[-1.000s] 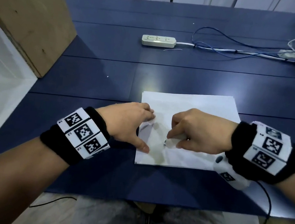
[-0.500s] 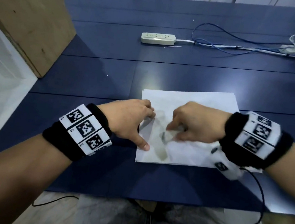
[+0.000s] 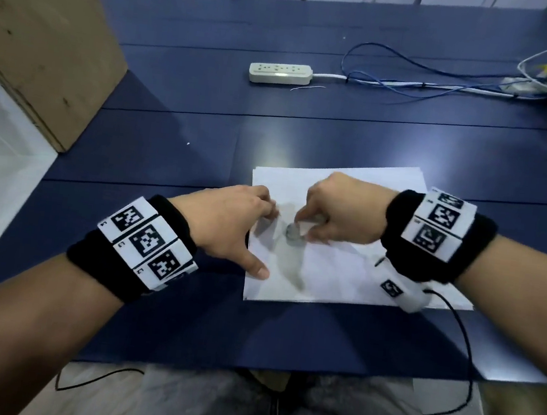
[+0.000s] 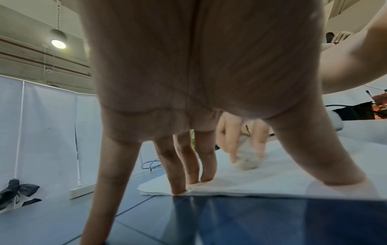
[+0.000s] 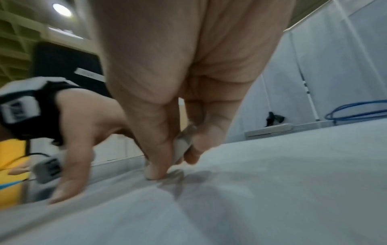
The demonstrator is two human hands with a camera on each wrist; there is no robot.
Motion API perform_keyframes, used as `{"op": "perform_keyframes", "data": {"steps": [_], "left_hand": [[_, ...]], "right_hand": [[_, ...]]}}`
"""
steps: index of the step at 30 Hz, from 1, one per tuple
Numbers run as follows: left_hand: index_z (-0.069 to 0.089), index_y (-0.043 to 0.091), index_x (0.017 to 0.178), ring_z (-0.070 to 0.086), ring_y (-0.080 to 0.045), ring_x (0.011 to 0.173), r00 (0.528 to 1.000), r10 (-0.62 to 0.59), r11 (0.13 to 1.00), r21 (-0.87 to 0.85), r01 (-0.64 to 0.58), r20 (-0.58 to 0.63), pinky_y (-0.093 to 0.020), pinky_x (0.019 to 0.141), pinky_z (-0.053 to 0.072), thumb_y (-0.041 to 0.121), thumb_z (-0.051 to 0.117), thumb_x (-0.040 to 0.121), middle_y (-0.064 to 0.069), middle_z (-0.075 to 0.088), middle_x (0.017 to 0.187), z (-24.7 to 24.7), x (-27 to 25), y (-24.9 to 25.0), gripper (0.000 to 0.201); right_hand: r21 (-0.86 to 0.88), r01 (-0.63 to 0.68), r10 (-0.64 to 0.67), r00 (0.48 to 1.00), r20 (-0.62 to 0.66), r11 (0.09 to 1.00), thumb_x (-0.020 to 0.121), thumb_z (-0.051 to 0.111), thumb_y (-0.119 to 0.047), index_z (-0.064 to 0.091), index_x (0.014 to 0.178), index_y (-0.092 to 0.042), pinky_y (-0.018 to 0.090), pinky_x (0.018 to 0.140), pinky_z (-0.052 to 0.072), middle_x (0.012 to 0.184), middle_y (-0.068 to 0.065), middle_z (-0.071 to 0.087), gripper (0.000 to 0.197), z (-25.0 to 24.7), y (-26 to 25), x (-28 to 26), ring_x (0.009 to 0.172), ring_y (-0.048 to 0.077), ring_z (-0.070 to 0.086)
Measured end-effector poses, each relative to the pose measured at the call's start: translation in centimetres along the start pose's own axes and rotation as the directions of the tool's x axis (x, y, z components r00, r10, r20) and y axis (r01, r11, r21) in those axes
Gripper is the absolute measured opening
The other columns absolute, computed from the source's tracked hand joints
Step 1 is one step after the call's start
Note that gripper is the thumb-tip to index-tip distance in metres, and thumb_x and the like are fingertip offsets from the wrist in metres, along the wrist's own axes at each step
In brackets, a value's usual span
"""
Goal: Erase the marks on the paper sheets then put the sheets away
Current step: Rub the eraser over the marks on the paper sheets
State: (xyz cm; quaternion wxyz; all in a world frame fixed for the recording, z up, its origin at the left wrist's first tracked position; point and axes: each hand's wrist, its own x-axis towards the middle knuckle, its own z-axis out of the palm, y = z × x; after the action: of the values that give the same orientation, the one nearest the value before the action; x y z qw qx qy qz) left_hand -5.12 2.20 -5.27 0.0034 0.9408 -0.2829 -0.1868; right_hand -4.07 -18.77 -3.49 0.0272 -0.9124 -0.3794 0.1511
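Head view: the eraser (image 3: 295,232) is being pinched and rubbed by the right hand (image 3: 340,212) over grey marks on the paper sheets (image 3: 343,274), which are being pinned to the blue surface (image 3: 205,137) by the spread left hand (image 3: 228,226); firmer strokes are probably being called for next.

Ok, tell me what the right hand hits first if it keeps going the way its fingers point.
The right hand points down and left. The eraser it pinches already presses the paper; sliding on leftward, it probably meets the left hand's fingers.
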Motion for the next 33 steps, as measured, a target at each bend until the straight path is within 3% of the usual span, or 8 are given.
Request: {"op": "perform_keyframes", "data": {"steps": [3, 7, 10, 17, 21, 24, 28, 33], "left_hand": [[0.050, 0.024, 0.135, 0.050, -0.013, 0.112, 1.000, -0.002, 1.000, 0.007, 0.002, 0.006, -0.039, 0.091, 0.051, 0.077, 0.072, 0.054, 0.011, 0.044, 0.121, -0.1, -0.1, 0.0, 0.099], [0.055, 0.022, 0.119, 0.052, -0.014, 0.111, 1.000, -0.015, 1.000, 0.013, 0.015, 0.004, -0.039, 0.089, 0.052, 0.080, 0.071, 0.051, 0.010, 0.046, 0.118, 0.0, 0.1, -0.1, 0.091], [0.054, 0.021, 0.124, 0.051, -0.013, 0.111, 1.000, -0.017, 1.000, 0.020, 0.017, 0.004, -0.039, 0.090, 0.051, 0.079, 0.072, 0.052, 0.010, 0.045, 0.120, 0.0, 0.3, -0.1, 0.093], [0.050, 0.022, 0.132, 0.050, -0.013, 0.110, 1.000, -0.016, 1.000, 0.013, 0.016, -0.001, -0.039, 0.089, 0.051, 0.077, 0.072, 0.053, 0.011, 0.044, 0.120, 0.0, 0.2, 0.0, 0.099], [0.052, 0.022, 0.128, 0.049, -0.013, 0.112, 1.000, -0.019, 1.000, 0.015, 0.019, -0.003, -0.040, 0.090, 0.052, 0.081, 0.069, 0.051, 0.011, 0.044, 0.120, 0.1, 0.4, -0.3, 0.099], [0.052, 0.022, 0.128, 0.049, -0.014, 0.112, 1.000, -0.016, 1.000, 0.023, 0.016, 0.003, -0.041, 0.090, 0.051, 0.079, 0.070, 0.052, 0.010, 0.044, 0.120, 0.1, 0.3, -0.1, 0.097], [0.051, 0.023, 0.128, 0.049, -0.012, 0.109, 1.000, -0.012, 1.000, 0.014, 0.012, -0.001, -0.040, 0.090, 0.051, 0.077, 0.073, 0.054, 0.012, 0.044, 0.118, -0.1, 0.1, 0.1, 0.094], [0.049, 0.021, 0.134, 0.048, -0.013, 0.114, 1.000, -0.021, 1.000, 0.011, 0.021, 0.015, -0.039, 0.094, 0.049, 0.075, 0.074, 0.055, 0.010, 0.044, 0.122, -0.1, 0.1, 0.1, 0.099]], "right_hand": [[-0.051, -0.045, 0.043, 0.998, -0.047, 0.998, 0.081, 0.058, -0.037, 0.064, 0.073, -0.015, 0.041, 0.069, 0.050, 0.071, 0.009, 0.060, 0.025, 0.3, 0.3, 0.2, 0.070, 0.028, 0.052], [0.021, 0.150, -0.152, 0.983, 0.107, 0.988, 0.081, 0.064, -0.033, 0.072, 0.098, -0.020, 0.033, 0.073, 0.045, 0.083, 0.005, 0.061, 0.022, 1.2, -1.9, -2.5, 0.076, 0.020, 0.054], [0.074, 0.123, -0.132, 0.983, 0.124, 0.990, 0.082, 0.066, -0.036, 0.071, 0.107, -0.030, 0.026, 0.071, 0.044, 0.077, -0.003, 0.061, 0.027, 1.0, -1.5, -2.2, 0.071, 0.014, 0.052], [-0.081, -0.045, 0.041, 0.998, -0.044, 0.996, 0.084, 0.049, -0.043, 0.065, 0.076, -0.014, 0.037, 0.069, 0.048, 0.073, 0.008, 0.061, 0.034, 0.1, 0.8, -0.2, 0.071, 0.027, 0.052], [0.048, 0.153, -0.157, 0.981, 0.112, 0.987, 0.082, 0.065, -0.032, 0.073, 0.101, -0.026, 0.021, 0.068, 0.035, 0.085, 0.003, 0.062, 0.021, 0.6, -1.3, -2.9, 0.072, 0.013, 0.046], [0.022, 0.090, -0.092, 0.991, 0.093, 0.996, 0.083, 0.065, -0.035, 0.072, 0.107, -0.027, 0.023, 0.070, 0.040, 0.085, 0.001, 0.067, 0.026, 0.4, -0.8, -2.1, 0.074, 0.016, 0.052], [-0.014, -0.083, 0.082, 0.995, -0.050, 0.996, 0.078, 0.049, -0.053, 0.073, 0.085, -0.021, 0.037, 0.069, 0.050, 0.070, 0.007, 0.061, 0.041, -0.6, 0.9, 0.1, 0.068, 0.025, 0.050], [0.014, 0.075, -0.075, 0.995, 0.065, 0.997, 0.081, 0.067, -0.033, 0.074, 0.105, -0.023, 0.025, 0.072, 0.040, 0.087, 0.003, 0.065, 0.026, 0.3, -0.7, -2.2, 0.077, 0.019, 0.054]]}}
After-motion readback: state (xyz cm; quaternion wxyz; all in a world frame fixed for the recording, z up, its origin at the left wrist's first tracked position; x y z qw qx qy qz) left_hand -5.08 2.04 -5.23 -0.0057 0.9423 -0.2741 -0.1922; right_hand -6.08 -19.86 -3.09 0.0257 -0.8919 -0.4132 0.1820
